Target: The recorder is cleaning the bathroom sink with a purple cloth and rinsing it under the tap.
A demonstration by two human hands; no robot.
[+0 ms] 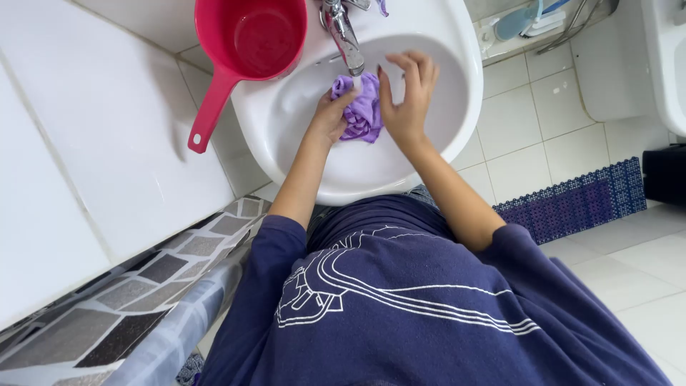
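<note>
Purple cloth (363, 109) lies bunched in the white washbasin (429, 43), right beneath the chrome tap's (343, 32) spout. The left hand (330, 114) clenches the cloth's left side, its fingertips buried in the folds. The right hand (406, 100) hovers just right of the cloth, released, fingers spread; whether its palm touches the fabric is hard to tell. A red dipper (246, 50) rests on the basin's far left rim, its top cut off by the frame. The tap's handle is cropped too. A navy shirt (400, 307) hides the basin's near base.
</note>
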